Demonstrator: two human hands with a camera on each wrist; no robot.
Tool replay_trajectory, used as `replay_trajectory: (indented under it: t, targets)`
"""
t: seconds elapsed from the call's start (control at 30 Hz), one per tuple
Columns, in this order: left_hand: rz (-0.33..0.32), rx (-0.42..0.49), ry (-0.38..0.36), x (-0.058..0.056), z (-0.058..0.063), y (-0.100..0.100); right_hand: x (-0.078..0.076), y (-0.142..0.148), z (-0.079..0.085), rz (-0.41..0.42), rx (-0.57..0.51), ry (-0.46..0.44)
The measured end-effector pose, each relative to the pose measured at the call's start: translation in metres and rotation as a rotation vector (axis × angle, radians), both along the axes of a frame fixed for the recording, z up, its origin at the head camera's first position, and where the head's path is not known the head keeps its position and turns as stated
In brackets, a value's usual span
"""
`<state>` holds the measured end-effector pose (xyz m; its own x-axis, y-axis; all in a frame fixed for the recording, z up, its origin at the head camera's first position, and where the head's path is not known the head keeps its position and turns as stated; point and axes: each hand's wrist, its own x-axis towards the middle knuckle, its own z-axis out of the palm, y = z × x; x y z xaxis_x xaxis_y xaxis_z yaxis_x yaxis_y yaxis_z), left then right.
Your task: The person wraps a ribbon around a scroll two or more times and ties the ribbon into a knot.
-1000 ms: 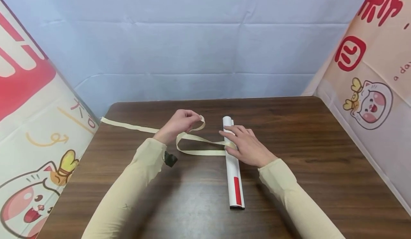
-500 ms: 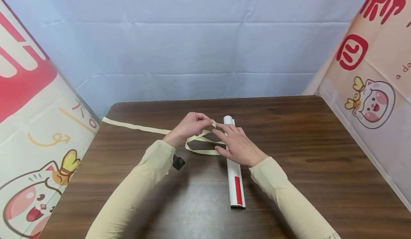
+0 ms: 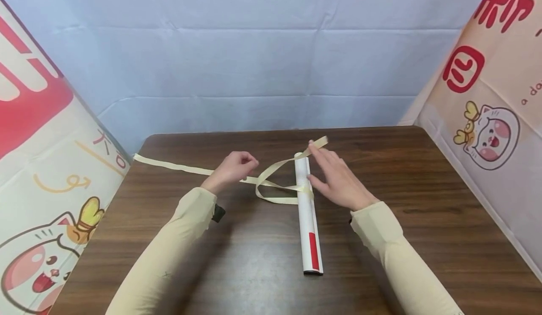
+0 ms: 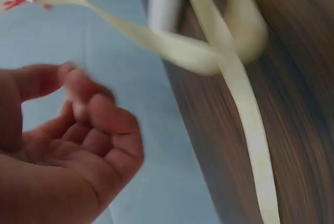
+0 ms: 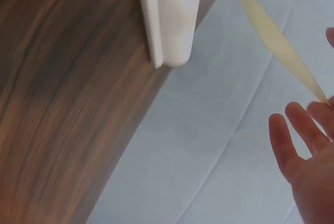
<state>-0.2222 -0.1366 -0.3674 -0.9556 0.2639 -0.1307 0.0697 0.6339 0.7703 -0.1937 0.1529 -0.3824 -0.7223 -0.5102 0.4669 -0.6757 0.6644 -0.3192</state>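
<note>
A long cream ribbon wraps round the middle of a white rolled sheet with a red patch, which lies on the table. One ribbon tail runs off to the left; the other arcs up over the roll's far end. My right hand holds that second tail near its tip between the fingers, the thumb standing apart. Left of the roll, my left hand has curled fingers with nothing between them. The right wrist view shows the ribbon stretched to my right fingertips.
The dark wooden table has its far edge against a pale blue cloth backdrop. Printed cloth panels with cartoon faces stand on the left and right.
My left hand brought the ribbon's end to the right hand, let it go and drew back left. My right hand took it, left the roll's middle and moved to the far right.
</note>
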Motion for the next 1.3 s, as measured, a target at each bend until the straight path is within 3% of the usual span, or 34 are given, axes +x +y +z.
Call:
replay_trajectory:
  t: [0.1, 0.2, 0.37, 0.67, 0.83, 0.93, 1.13, 1.3]
  targets:
    - [-0.032, -0.19, 0.074, -0.001, -0.009, -0.017, -0.003, 0.015, 0.002, -0.05, -0.048, 0.018]
    - [-0.053, -0.294, 0.125, 0.0, -0.016, -0.03, -0.006, 0.031, 0.005, -0.099, -0.125, 0.053]
    - [-0.095, -0.341, 0.134, 0.001, -0.025, -0.042, -0.008, 0.057, 0.006, -0.201, -0.289, 0.121]
    - [-0.183, -0.398, 0.111, -0.007, -0.042, -0.04, -0.006, 0.089, 0.006, -0.433, -0.506, 0.193]
    - [-0.241, -0.471, 0.068, -0.005, -0.05, -0.032, -0.003, 0.101, 0.007, -0.56, -0.563, 0.112]
    - [-0.257, -0.526, 0.079, -0.004, -0.055, -0.029, -0.002, 0.108, 0.007, -0.63, -0.575, 0.04]
    - [-0.224, -0.616, 0.225, -0.007, -0.065, -0.027, -0.002, 0.12, 0.01, -0.732, -0.578, -0.082]
    - [-0.227, -0.622, 0.345, -0.007, -0.065, -0.031, -0.002, 0.132, 0.013, -0.789, -0.569, -0.173]
